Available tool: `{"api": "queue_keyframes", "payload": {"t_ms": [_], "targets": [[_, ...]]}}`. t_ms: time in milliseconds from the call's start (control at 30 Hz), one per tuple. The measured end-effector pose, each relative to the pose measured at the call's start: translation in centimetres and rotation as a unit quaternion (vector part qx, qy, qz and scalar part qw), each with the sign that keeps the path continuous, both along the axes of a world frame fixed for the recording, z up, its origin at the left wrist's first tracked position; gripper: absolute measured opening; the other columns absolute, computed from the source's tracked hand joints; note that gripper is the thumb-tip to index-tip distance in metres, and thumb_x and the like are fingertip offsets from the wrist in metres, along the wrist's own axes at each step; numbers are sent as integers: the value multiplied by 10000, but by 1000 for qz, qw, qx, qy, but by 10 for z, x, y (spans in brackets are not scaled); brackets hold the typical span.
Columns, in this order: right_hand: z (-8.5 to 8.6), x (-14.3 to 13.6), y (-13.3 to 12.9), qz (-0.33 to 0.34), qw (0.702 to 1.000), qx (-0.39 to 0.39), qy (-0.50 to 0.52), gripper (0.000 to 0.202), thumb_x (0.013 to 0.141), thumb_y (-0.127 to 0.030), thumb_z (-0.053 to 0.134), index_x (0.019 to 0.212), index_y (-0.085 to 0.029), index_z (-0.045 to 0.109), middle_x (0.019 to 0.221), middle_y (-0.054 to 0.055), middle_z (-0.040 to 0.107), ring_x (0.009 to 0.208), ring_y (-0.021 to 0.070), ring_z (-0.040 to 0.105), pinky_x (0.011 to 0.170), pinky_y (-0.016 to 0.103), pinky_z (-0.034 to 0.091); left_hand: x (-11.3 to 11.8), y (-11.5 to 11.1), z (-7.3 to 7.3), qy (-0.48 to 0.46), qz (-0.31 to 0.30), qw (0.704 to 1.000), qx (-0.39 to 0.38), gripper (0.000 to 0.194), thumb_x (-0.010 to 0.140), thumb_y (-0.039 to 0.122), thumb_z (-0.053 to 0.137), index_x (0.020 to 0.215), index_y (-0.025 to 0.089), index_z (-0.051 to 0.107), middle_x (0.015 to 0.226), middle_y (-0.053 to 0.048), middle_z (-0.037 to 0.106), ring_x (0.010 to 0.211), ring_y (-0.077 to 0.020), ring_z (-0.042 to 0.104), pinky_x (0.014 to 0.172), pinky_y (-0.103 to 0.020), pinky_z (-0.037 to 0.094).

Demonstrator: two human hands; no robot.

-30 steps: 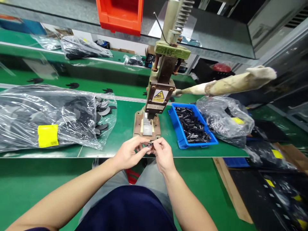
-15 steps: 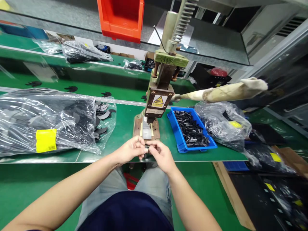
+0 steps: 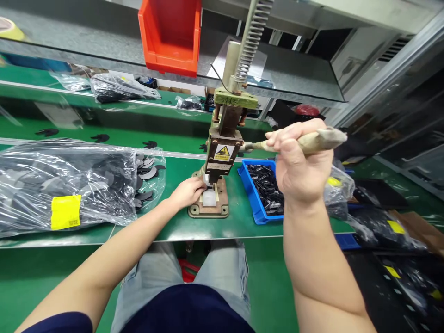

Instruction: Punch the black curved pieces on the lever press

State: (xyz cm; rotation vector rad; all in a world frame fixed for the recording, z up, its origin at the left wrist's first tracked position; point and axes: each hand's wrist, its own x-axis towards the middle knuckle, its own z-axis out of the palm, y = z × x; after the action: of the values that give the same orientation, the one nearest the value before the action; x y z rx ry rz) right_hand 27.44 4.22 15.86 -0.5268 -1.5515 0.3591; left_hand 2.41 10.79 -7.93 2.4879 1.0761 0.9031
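A hand press (image 3: 224,152) with a warning label stands at the middle of the green bench. My left hand (image 3: 188,192) is at its base (image 3: 208,211), fingers pressed together under the ram on a small dark part (image 3: 209,187) that is mostly hidden. Around the wrapped lever (image 3: 321,140) on the press's right side, my right hand (image 3: 301,162) is closed. A pale plate (image 3: 209,199) lies on the base, just in front of the left fingertips.
Right of the press is a blue tray (image 3: 255,196) of small black parts, with a plastic bag (image 3: 338,194) beyond. A large clear bag (image 3: 65,180) of dark curved pieces lies left. An orange bin (image 3: 169,64) sits on the shelf (image 3: 93,44) above.
My hands have parted from in front of the press. The left one moved forward to the base under the ram; the right one moved up and right and took hold of the lever.
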Motion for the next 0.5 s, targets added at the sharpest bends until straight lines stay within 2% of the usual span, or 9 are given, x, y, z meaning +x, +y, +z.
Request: {"api": "queue_keyframes", "payload": {"t_ms": [67, 133, 200, 300, 400, 500], "targets": [[-11, -8, -8, -28, 999, 9, 21, 266, 924, -398, 725, 792, -223, 573, 789, -26, 584, 794, 129, 641, 876, 389, 586, 1, 0, 3, 9, -20, 1000, -1, 236, 1039, 246, 544, 1058, 201, 775, 1095, -96, 748, 1080, -246, 691, 983, -378, 551], [-29, -10, -23, -46, 999, 4, 11, 308, 938, -386, 695, 727, -225, 538, 741, -26, 568, 760, 134, 623, 883, 425, 586, 1, 1, 6, 9, -31, 999, -11, 243, 1039, 240, 540, 1059, 199, 779, 1108, -101, 746, 1088, -246, 691, 988, -380, 550], [-53, -9, -39, -64, 998, 0, -19, 298, 929, -330, 689, 692, -232, 538, 718, -24, 567, 774, 153, 626, 975, 508, 580, 2, 1, 7, 4, -32, 999, -20, 242, 1037, 236, 539, 1049, 198, 778, 1105, -104, 748, 1087, -245, 691, 997, -384, 545], [-94, -3, -59, -79, 994, 14, -76, 224, 883, -213, 691, 690, -242, 579, 713, -19, 592, 885, 199, 666, 1152, 641, 492, 4, -2, 9, -1, -28, 999, -27, 242, 1042, 246, 536, 1023, 196, 772, 1080, -107, 750, 1071, -241, 691, 998, -384, 540], [-125, 1, -66, -100, 991, 29, -88, 166, 832, -158, 702, 718, -243, 616, 768, -11, 640, 992, 231, 689, 1219, 683, 429, 5, -5, 14, 5, -33, 999, -36, 234, 1041, 259, 541, 1026, 198, 767, 1075, -106, 755, 1078, -244, 691, 1002, -378, 531], [-140, 0, -62, -112, 991, 39, -60, 147, 823, -168, 697, 715, -244, 633, 780, -8, 659, 1004, 249, 701, 1211, 703, 437, -11, 2, 25, 57, -10, 997, -46, 226, 1029, 273, 556, 1104, 198, 756, 1121, -110, 762, 1109, -262, 686, 1020, -386, 518]]}}
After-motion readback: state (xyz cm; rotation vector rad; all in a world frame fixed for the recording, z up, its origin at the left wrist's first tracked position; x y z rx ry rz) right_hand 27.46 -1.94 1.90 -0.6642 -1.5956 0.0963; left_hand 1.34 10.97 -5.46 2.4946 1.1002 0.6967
